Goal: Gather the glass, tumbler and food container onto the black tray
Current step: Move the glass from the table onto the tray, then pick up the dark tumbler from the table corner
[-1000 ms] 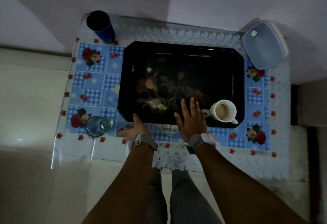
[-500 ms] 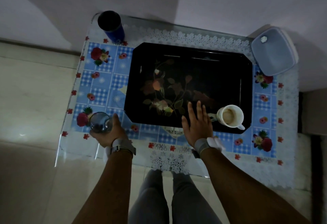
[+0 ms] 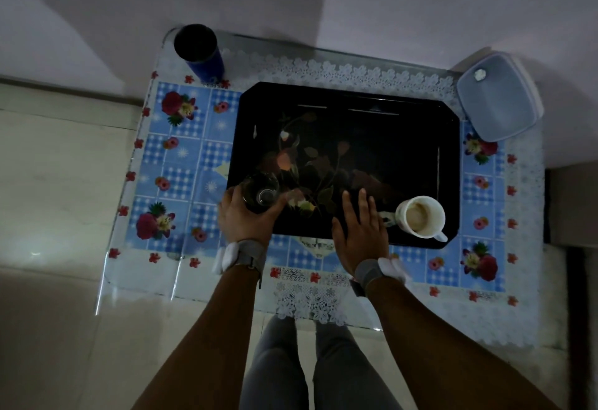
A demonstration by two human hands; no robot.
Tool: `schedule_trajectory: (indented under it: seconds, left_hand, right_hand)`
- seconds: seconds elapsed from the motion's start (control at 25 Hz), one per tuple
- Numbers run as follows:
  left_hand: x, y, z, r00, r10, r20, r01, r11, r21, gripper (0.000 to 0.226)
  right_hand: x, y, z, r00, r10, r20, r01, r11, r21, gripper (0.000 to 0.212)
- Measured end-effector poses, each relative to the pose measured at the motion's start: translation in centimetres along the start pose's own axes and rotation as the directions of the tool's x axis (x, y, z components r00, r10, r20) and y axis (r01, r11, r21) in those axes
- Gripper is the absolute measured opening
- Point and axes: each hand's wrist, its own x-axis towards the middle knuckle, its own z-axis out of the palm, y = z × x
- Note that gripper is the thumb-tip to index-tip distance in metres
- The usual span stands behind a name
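Observation:
A black tray (image 3: 404, 137) with a flower pattern lies in the middle of the small table. My left hand (image 3: 244, 218) grips a clear glass (image 3: 261, 192) over the tray's front left corner. My right hand (image 3: 359, 231) rests flat, fingers spread, on the tray's front edge. A dark blue tumbler (image 3: 200, 53) stands upright at the table's far left corner. A lidded pale food container (image 3: 498, 99) sits at the far right corner, off the tray.
A white mug (image 3: 420, 217) with some milky drink stands in the tray's front right corner. The table (image 3: 181, 163) carries a blue floral cloth with lace edging, against a wall. Pale tiled floor surrounds it; my legs are below the front edge.
My left hand reached left, closed on the glass at the table's front left and carried it right, over the tray's corner. My right hand stayed on the tray's front edge.

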Motion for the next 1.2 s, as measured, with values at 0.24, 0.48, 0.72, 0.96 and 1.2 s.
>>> schedule_trajectory:
  seconds: [0.24, 0.48, 0.72, 0.96, 1.2]
  left_hand:
    - [-0.3, 0.3, 0.5, 0.999, 0.031, 0.032, -0.033, 0.998, 0.062, 0.105]
    - [3.2, 5.5, -1.1, 0.967, 0.236, -0.091, -0.248, 0.957, -0.153, 0.105]
    - [12.8, 10.7, -1.5, 0.970, 0.150, -0.192, -0.147, 0.989, 0.034, 0.104]
    - [19.8, 11.7, -2.5, 0.985, 0.077, -0.152, -0.062, 0.993, 0.096, 0.115]
    - [23.1, 12.3, -3.9, 1.000, -0.019, 0.006, 0.020, 0.993, -0.118, 0.096]
  right_hand:
    - [0.0, -0.2, -0.5, 0.999, 0.006, 0.051, -0.007, 1.000, 0.023, 0.074]
    - [3.9, -0.3, -5.4, 0.965, 0.096, -0.246, -0.073, 0.992, 0.101, 0.058]
    - [8.1, 5.8, -9.8, 0.845, 0.459, -0.275, -0.385, 0.878, 0.286, 0.046]
    - [8.9, 11.4, -10.9, 0.834, 0.550, -0.033, -0.476, 0.749, 0.461, 0.042]
    - [9.1, 12.4, -11.2, 0.842, 0.527, 0.113, -0.492, 0.667, 0.559, 0.040]
